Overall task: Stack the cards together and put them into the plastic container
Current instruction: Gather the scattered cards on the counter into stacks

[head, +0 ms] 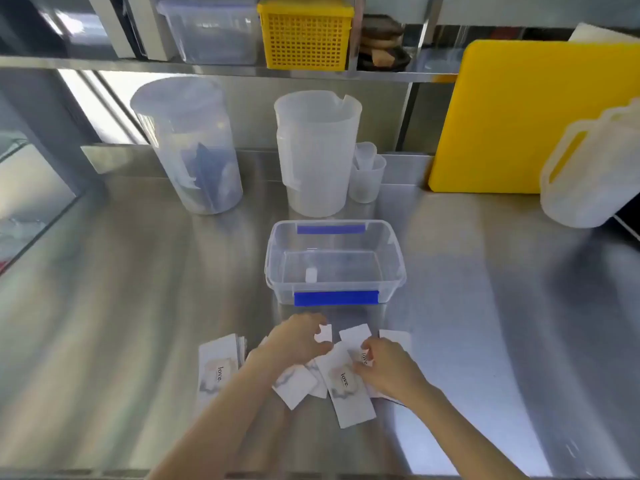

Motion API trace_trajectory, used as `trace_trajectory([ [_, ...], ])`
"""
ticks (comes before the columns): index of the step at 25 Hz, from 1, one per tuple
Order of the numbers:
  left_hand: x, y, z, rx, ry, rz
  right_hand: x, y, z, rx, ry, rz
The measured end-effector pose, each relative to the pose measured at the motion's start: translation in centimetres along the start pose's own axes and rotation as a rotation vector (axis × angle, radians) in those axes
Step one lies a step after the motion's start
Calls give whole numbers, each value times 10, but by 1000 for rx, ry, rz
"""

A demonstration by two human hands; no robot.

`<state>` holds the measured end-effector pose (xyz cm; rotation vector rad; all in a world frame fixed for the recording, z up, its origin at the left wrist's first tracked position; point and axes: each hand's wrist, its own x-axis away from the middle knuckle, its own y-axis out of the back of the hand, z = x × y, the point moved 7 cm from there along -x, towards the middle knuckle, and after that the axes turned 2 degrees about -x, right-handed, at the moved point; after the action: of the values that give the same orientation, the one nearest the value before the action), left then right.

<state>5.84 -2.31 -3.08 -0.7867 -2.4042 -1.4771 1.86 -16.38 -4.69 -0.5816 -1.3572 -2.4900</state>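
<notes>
Bright light glares off the steel counter (485, 306) beneath a steel shelf (138, 64).

You are standing in a commercial kitchen or food-prep room. The desk (138, 306) before you is brushed stainless steel, with a steel backsplash rising at its far edge and a steel shelf (104, 62) running above that. At the far side you have two large translucent plastic jugs (317, 154), small measuring cups (369, 174) just beside the right one, and a thick yellow cutting board (519, 116) leaning upright against the wall at far right. A translucent jerrycan (588, 174) stands in front of the board. Up on the shelf you see a lidded clear storage box (211, 29) and a yellow perforated basket (306, 34).
</notes>
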Motion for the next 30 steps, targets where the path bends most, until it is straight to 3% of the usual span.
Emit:
trace_trajectory([
  [7, -7, -50, 18, -70, 98, 32, -3, -41, 0, 222, 2, -53],
  [13, -8, -60, 21, -62, 110, -45, -5, -45, -1, 216, -28, -106],
  [17, -10, -58, 21, 25, 152, -97, -6, -45, -2, 151, -24, -116],
  [20, -10, -50, 21, 67, 193, -67, -2, -41, -2, -148, 59, -114],
  [22, -6, -46, 23, 236, 202, -44, 2, -33, -5, -367, 63, -125],
  [27, 13, -55, 12, 1193, 211, -32, 10, -16, -14, -784, -27, -180],
  [30, 20, -71, -4, 1436, 164, 20, 15, -20, -16, -905, -50, -158],
])
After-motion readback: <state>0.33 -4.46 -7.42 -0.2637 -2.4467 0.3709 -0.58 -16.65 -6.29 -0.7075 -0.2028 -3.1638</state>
